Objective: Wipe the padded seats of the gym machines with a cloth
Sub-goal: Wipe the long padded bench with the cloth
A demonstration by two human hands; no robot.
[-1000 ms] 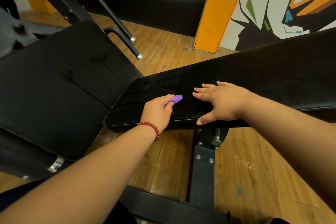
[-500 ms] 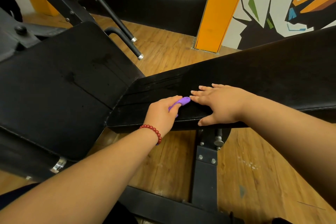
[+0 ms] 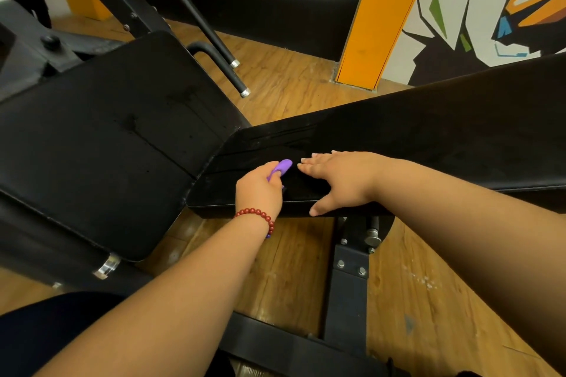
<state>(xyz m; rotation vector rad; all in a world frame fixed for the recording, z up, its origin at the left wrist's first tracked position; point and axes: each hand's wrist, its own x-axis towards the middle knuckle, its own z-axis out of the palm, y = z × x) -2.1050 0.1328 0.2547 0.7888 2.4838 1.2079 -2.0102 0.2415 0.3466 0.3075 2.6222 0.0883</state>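
A long black padded bench seat [image 3: 428,138] runs from the centre out to the right. My left hand [image 3: 260,190], with a red bead bracelet at the wrist, is closed on a smooth purple item [image 3: 283,166] whose tip presses on the pad near its left end; I cannot tell if it is the cloth. My right hand [image 3: 340,180] lies flat on the pad just right of it, fingers spread, thumb over the front edge. A darker matte patch [image 3: 294,184] lies between the hands; I cannot tell if it is cloth or damp.
A second wide black pad [image 3: 101,156] slopes at the left, touching the bench's end. Black handlebars [image 3: 208,37] rise behind it. The bench's steel post [image 3: 346,291] and base bar stand on the wooden floor. An orange pillar [image 3: 379,15] and a painted wall are behind.
Both hands have slid left along the pad toward its end. Half a second ago the purple tip touched my right fingertips; now there is a small gap.
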